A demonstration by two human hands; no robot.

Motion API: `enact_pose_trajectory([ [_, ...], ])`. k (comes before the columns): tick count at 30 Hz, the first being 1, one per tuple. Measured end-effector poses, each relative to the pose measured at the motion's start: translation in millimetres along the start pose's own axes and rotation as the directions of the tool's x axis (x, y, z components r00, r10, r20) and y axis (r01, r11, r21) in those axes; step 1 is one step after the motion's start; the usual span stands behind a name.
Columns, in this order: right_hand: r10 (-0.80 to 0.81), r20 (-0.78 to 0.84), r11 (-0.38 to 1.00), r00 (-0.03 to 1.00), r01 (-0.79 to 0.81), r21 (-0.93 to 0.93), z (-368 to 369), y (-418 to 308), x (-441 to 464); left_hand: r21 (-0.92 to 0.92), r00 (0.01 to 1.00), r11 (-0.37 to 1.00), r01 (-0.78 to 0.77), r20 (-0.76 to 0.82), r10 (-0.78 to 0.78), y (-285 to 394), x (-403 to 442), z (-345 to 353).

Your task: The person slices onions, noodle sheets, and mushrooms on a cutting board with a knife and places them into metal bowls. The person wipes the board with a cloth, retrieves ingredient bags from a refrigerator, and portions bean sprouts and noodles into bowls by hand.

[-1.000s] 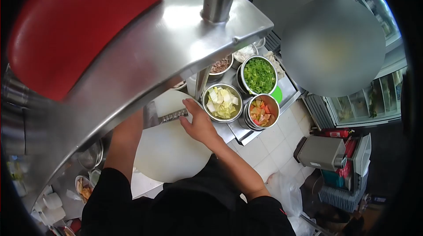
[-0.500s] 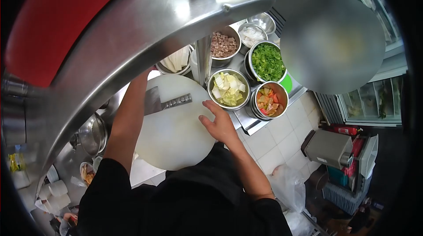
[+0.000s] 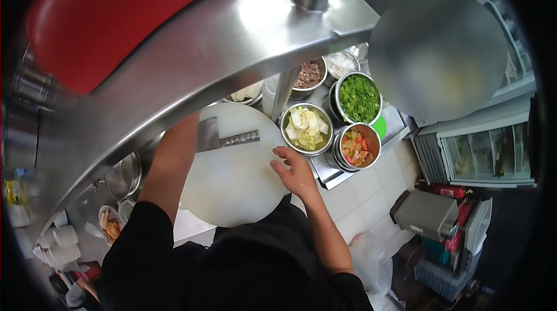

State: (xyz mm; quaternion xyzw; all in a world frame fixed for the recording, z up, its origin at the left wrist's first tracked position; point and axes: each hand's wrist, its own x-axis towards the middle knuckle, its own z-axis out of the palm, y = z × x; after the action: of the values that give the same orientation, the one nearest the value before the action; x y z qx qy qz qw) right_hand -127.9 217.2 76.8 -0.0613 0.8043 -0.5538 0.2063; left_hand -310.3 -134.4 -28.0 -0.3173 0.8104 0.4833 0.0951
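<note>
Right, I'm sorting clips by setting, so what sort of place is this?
Probably a commercial kitchen: a cleaver lies on a round cutting board, beside steel containers of chopped greens and cut cabbage, with a glass-door refrigerator nearby.

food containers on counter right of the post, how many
5: leaves by the board, orange pieces right of them, greens beyond, meat and white pieces farthest. Some may be hidden.

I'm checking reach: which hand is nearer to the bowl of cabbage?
Right. The right hand is just on the near side of the bowl, not touching. The left forearm runs along the board's left side, farther off; the left hand is hidden by the shelf.
</note>
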Motion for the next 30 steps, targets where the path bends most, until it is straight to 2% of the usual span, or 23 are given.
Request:
enact_pose_trajectory([
  [1, 0.022, 0.004, 0.999, 1.0, -0.022, 0.039, 3, -6, 5, -0.015, 1.0, 1.0, 0.008, 0.002, -0.008, -4, -3, -2],
  [4, -0.26, -0.081, 0.966, 0.962, 0.259, -0.025, 45, -18, 47, -0.064, 0.999, 0.998, 0.026, 0.022, -0.024, -10, -8, -4],
  [6, -0.486, -0.191, 0.873, 0.853, 0.46, -0.163, 80, -32, 96, -0.106, 0.998, 0.993, 0.044, 0.045, -0.039, -18, -9, -3],
  [8, -0.549, -0.2, 0.775, 0.812, 0.404, -0.486, 107, -21, 163, -0.136, 0.997, 0.989, 0.057, 0.065, -0.048, -19, -12, -3],
  [10, -0.577, -0.324, 0.782, 0.75, 0.393, -0.484, 122, 12, 231, -0.168, 0.994, 0.983, 0.07, 0.09, -0.055, -25, -9, -2],
  [14, -0.455, -0.34, 0.846, 0.823, 0.281, -0.452, 123, 5, 247, -0.224, 0.986, 0.968, 0.112, 0.147, -0.08, -31, -6, 1],
  [30, -0.249, -0.168, 0.896, 0.954, 0.161, -0.414, 92, -54, 195, -0.387, 0.967, 0.907, 0.166, 0.242, -0.073, -33, -5, -7],
])
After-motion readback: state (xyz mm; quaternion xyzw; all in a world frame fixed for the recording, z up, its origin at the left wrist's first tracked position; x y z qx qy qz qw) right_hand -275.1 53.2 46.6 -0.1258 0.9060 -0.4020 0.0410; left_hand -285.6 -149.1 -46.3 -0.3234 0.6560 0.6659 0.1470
